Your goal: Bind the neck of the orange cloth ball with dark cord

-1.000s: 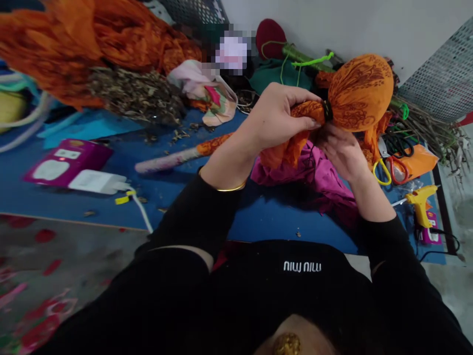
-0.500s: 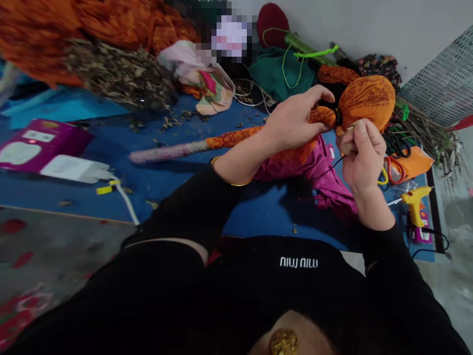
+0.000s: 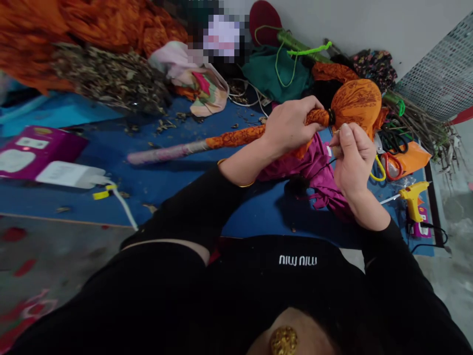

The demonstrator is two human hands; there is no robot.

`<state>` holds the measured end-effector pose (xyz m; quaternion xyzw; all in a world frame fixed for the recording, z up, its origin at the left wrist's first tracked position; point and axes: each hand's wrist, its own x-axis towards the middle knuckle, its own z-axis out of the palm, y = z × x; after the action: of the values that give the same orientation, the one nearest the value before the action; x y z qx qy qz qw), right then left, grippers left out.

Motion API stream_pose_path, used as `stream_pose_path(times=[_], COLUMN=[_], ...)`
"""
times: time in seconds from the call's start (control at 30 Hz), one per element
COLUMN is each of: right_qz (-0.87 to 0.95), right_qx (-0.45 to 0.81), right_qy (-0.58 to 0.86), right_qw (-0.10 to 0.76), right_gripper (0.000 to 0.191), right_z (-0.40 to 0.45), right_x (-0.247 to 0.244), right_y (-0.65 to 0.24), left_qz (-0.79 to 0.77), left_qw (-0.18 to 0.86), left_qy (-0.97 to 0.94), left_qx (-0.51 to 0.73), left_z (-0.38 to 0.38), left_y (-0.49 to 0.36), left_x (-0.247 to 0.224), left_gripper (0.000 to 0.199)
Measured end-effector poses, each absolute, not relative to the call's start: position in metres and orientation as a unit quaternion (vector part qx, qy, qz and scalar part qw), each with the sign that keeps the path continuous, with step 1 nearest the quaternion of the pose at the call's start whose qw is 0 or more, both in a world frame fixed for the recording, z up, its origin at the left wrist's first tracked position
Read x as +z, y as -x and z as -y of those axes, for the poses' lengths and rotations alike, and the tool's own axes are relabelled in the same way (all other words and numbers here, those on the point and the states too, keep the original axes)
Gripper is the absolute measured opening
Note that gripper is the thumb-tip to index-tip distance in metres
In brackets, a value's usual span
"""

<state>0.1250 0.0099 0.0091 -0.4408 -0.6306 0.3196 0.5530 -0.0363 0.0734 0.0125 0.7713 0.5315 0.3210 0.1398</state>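
Observation:
My left hand (image 3: 290,124) is closed around a stick wrapped in orange patterned cloth (image 3: 236,136), just below its rounded head (image 3: 357,101). The stick's bare, pale purplish end (image 3: 162,154) points left over the table. A black cord (image 3: 331,117) circles the neck between the stick and the head. Close beside that neck, my right hand (image 3: 353,155) is pinched, with a thin dark cord running from it. Magenta cloth (image 3: 318,172) lies beneath both hands.
Scissors with yellow and red handles (image 3: 391,165), an orange packet (image 3: 414,159) and a yellow glue gun (image 3: 414,198) lie at right. A purple box (image 3: 44,148) and white power adapter (image 3: 70,174) sit left. Dried leaves (image 3: 111,79) and heaped orange cloth (image 3: 121,24) are behind.
My left hand has closed its raised fingers onto the wrapped stick. The rounded head and my right hand have shifted slightly left in view.

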Motion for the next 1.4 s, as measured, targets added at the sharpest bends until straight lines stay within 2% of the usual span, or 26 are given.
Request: stream_pose_path(times=[0.1,0.3,0.47,0.73,0.83,1.0,1.27,1.4], right_qz=[0.672,0.763,0.745,0.785,0.787,0.794,0.808,0.806], right_qx=[0.299,0.114,0.197,0.218,0.221,0.188,0.154,0.158], right_qy=[0.421,0.388,0.361,0.329,0.328,0.387,0.435,0.455], right_qw=[0.530,0.504,0.526,0.478,0.472,0.429,0.367,0.345], right_gripper=[0.045,0.039,0.038,0.050,0.047,0.054,0.049,0.046], right_z=[-0.012,-0.017,-0.026,-0.046,-0.048,-0.046,-0.043,-0.041], right_x=[0.022,0.048,0.046,0.034,0.033,0.040,0.048,0.052], right_y=[-0.131,-0.156,-0.164,-0.168,-0.167,-0.167,-0.170,-0.171], left_qz=[-0.535,-0.536,-0.543,-0.513,-0.519,-0.512,-0.506,-0.485], left_qw=[0.125,0.130,0.164,0.187,0.184,0.140,0.026,-0.026], left_qy=[-0.777,-0.787,-0.789,-0.804,-0.806,-0.825,-0.854,-0.868], left_qx=[0.308,0.276,0.234,0.235,0.215,0.193,0.115,0.105], left_z=[-0.081,-0.082,-0.076,-0.069,-0.066,-0.055,-0.038,-0.035], left_y=[0.039,0.040,0.037,0.036,0.036,0.030,0.015,0.012], left_x=[0.007,0.005,0.009,0.015,0.019,0.022,0.022,0.019], left_gripper=[0.039,0.037,0.040,0.035,0.034,0.038,0.034,0.050])
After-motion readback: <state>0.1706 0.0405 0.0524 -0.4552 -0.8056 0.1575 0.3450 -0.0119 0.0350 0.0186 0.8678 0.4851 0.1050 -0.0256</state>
